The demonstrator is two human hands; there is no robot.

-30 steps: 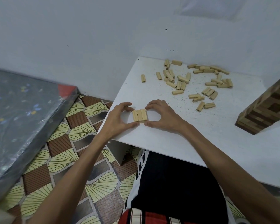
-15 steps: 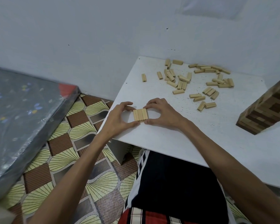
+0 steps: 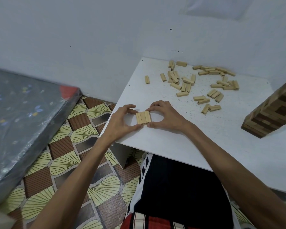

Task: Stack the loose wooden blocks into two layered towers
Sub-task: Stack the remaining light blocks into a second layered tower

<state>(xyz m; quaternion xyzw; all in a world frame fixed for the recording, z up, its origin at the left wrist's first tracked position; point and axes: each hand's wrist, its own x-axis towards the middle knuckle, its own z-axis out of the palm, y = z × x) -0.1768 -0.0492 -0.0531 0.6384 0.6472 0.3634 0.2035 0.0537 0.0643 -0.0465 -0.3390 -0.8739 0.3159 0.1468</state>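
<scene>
White surface (image 3: pixel 172 146) against a grey wall, patterned floor below. Brown tower (image 3: pixel 274 113) stands on it at the right, partly cut off by the frame; tower one looks built. Loose blocks (image 3: pixel 205 83) are scattered left of the tower and further back. Left hand (image 3: pixel 120 123) and right hand (image 3: pixel 168 118) are well left of the tower, near the surface's left edge. Each grip pinches the row of three blocks (image 3: pixel 143 117) between thumb and forefinger, one hand per side.

Risks, my read:
- An uneven squeeze skews one block, and every layer above inherits the error.
- Letting go on one side first could drag a block out of line.
- The row is close to the edge, so a forearm nudge could shove it off.
- Later reaches toward the loose blocks could clip the tower.

The row is pale wood, lying flat with long sides touching and ends near flush, roughly square in outline. Probably the base layer of tower two.
</scene>
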